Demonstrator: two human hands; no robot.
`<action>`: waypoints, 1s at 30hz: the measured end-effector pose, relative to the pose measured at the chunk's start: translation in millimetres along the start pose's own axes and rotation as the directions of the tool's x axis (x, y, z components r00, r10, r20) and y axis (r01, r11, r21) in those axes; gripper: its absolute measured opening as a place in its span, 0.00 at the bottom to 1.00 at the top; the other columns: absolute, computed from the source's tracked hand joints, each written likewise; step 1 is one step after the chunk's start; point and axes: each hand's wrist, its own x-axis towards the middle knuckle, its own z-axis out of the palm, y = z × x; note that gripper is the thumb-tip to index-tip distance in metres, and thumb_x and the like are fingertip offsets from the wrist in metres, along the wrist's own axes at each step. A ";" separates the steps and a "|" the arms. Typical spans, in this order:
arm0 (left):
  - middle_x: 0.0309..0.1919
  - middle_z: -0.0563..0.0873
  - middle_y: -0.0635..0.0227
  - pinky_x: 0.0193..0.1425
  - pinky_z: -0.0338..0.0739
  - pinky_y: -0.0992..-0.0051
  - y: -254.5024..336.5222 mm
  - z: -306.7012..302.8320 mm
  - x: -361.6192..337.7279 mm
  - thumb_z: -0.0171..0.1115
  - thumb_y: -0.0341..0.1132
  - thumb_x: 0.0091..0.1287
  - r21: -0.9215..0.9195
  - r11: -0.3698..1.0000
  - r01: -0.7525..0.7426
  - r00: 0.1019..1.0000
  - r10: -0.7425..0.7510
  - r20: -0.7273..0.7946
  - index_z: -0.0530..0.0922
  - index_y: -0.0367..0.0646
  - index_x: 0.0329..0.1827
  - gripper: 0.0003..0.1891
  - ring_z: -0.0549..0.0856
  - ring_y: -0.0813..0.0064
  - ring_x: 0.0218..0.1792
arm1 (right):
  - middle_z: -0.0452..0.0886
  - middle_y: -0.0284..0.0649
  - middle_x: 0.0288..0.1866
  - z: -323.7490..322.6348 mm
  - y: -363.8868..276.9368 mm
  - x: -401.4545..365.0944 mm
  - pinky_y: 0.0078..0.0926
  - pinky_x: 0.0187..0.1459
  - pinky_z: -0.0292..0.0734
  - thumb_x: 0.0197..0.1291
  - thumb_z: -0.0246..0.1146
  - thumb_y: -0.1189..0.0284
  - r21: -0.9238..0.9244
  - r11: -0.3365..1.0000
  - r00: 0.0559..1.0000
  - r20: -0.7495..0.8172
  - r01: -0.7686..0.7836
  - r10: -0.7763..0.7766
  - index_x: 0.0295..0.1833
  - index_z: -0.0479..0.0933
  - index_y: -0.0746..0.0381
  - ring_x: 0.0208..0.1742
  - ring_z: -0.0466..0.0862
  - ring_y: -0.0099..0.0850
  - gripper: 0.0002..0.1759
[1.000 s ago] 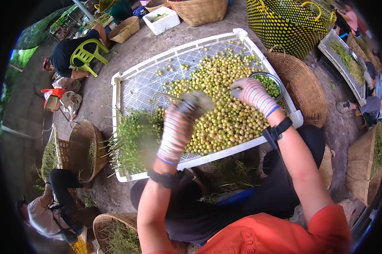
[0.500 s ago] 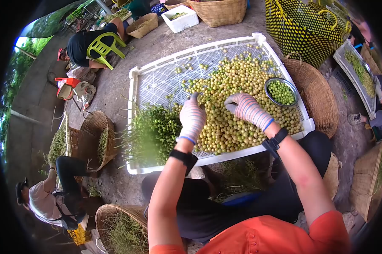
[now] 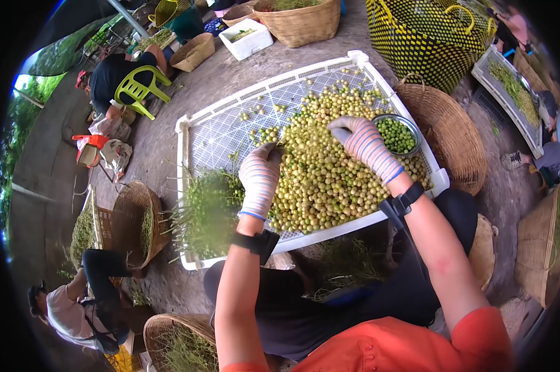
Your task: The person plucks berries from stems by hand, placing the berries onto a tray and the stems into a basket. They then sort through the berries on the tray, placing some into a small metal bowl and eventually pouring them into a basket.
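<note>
My left hand [image 3: 259, 180], in a striped glove with grey fingertips, is closed in a pinch at the left edge of a heap of small round yellow-green fruit [image 3: 329, 192]. Over the upper part of the heap, my right hand [image 3: 367, 149] in a matching glove has its thumb and fingers drawn together. What either pinch holds is too small to make out. The fruit lies in a white mesh-bottomed plastic tray [image 3: 215, 133]. Left of my left hand, a bundle of green fruit stems [image 3: 207, 208] lies across the tray's edge. A metal bowl of greener fruit [image 3: 396, 136] sits beside my right hand.
A wicker basket [image 3: 457, 139] stands against the tray's right side, below a yellow-black woven basket [image 3: 416, 46]. More baskets of stems [image 3: 184, 347] stand on the left. One person [image 3: 115, 80] bends by a green chair [image 3: 140, 87]; another person [image 3: 75, 310] sits lower left.
My left hand has moved left and slightly down, away from the heap's middle. My right hand has moved slightly up over the fruit. The whole view has shifted a little.
</note>
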 end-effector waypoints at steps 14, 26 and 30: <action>0.27 0.86 0.56 0.38 0.78 0.69 23.4 -3.1 -16.5 0.64 0.47 0.62 -0.122 0.992 0.041 0.979 -0.016 0.202 0.85 0.40 0.40 0.17 0.86 0.62 0.29 | 0.76 0.48 0.58 -45.3 -60.9 -0.2 0.38 0.63 0.68 0.49 0.57 0.81 -0.103 0.914 0.920 0.027 0.392 -0.391 0.59 0.74 0.57 0.58 0.75 0.46 0.27; 0.29 0.86 0.56 0.40 0.78 0.67 27.5 -12.0 -16.8 0.65 0.46 0.60 0.019 0.998 -0.062 0.979 0.057 0.197 0.85 0.43 0.40 0.16 0.85 0.58 0.33 | 0.82 0.49 0.49 -19.5 -13.3 -2.4 0.32 0.52 0.76 0.56 0.64 0.62 -0.179 0.978 0.869 0.495 0.104 -0.002 0.54 0.79 0.59 0.48 0.83 0.42 0.21; 0.31 0.86 0.58 0.42 0.78 0.67 29.9 -17.2 -17.3 0.66 0.46 0.59 0.127 0.984 -0.123 0.971 0.093 0.222 0.85 0.44 0.41 0.16 0.86 0.59 0.34 | 0.84 0.47 0.43 -18.6 -14.3 -0.9 0.33 0.48 0.78 0.55 0.66 0.59 -0.309 0.944 0.833 0.549 0.120 0.073 0.54 0.79 0.58 0.41 0.84 0.42 0.23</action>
